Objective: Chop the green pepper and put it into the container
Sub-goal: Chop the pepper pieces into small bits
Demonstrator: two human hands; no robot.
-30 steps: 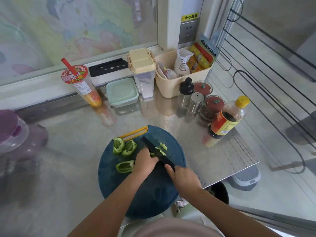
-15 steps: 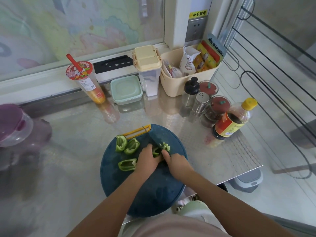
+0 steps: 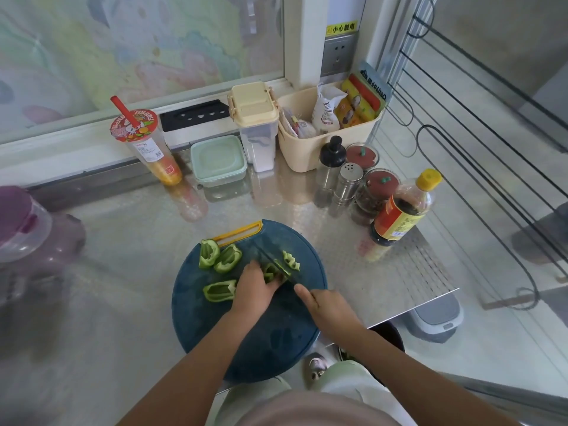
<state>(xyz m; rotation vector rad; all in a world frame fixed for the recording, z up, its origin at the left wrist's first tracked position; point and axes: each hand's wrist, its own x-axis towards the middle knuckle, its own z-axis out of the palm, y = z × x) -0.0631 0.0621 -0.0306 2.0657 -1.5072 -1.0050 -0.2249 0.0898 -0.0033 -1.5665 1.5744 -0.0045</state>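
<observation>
Both forearms reach up from the bottom of the frame. Left hand (image 3: 252,290) presses fingers down on a pepper piece (image 3: 272,272) mid-board (image 3: 246,333); right hand (image 3: 330,309) is clenched around the knife (image 3: 273,261), blade running diagonally toward upper left. Yellow socket sticker (image 3: 341,27) reads 小心触电.

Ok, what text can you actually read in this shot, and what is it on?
"小心触电": yellow warning sticker above the wall socket.
Drink cup lid and label: printed, too blurred to read.
Sauce bottle label: too small to read.
Packets in the beige basket: print unreadable.
</observation>
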